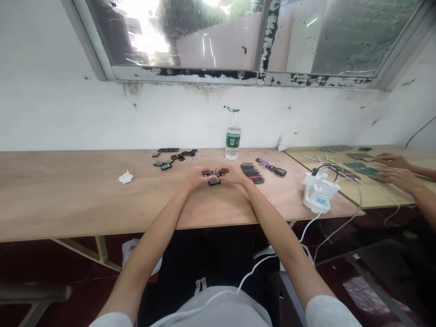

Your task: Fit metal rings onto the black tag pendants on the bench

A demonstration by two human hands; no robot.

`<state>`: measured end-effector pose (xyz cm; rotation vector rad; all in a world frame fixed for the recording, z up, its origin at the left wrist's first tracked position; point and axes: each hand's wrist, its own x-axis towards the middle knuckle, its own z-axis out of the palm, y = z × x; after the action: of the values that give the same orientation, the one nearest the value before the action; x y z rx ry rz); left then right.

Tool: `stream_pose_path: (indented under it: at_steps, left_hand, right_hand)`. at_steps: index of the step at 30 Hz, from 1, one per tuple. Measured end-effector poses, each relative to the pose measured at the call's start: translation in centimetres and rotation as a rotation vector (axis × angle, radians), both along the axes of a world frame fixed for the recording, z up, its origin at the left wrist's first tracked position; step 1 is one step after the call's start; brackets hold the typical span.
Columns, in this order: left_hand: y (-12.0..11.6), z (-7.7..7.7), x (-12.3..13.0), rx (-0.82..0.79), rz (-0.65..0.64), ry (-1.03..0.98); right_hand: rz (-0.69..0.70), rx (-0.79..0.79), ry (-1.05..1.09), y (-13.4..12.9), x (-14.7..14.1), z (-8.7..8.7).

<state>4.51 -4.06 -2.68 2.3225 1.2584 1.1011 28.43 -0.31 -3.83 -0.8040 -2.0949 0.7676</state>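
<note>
Part (214, 182) between left hand (198, 176) and right hand (234, 175): we should handle it lightly, by the edges; whether our fingers are clamped, we cannot tell.

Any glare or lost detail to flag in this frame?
Head view: daylight glare whites out part of the window, with streaky reflections on its glass; head view: the phone is partly pixelated; head view: fine detail on the small black piece by left hand and right hand is lost.
</note>
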Motion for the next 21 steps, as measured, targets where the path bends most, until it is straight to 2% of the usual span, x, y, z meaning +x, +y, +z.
stream_pose_path:
  at_steps: [3,7,11,15,18,21]
  left_hand:
    - [0.3,-0.2,0.0,-0.023,0.035,-0.005]
    - [0.7,-0.6,-0.4,0.015,0.066,0.045]
    - [1.1,-0.9,-0.7,0.011,0.098,0.086]
    - [1.5,-1.2,-1.0,0.005,0.110,0.079]
    - [1.7,-1.5,-1.1,0.005,0.118,0.040]
    - [1.9,-1.7,-1.2,0.016,0.139,-0.041]
  right_hand:
    - [-0.014,-0.047,-0.070,0.4,1.4,0.2]
    - [-0.089,-0.059,-0.058,0.7,3.1,0.3]
    - [-0.070,-0.072,-0.100,1.1,4.3,0.2]
    - [-0.025,-0.060,-0.174,1.4,4.4,-0.2]
    - [-0.017,-0.060,-0.151,1.4,3.8,-0.6]
    - [-0.138,-0.033,-0.042,1.8,3.4,-0.9]
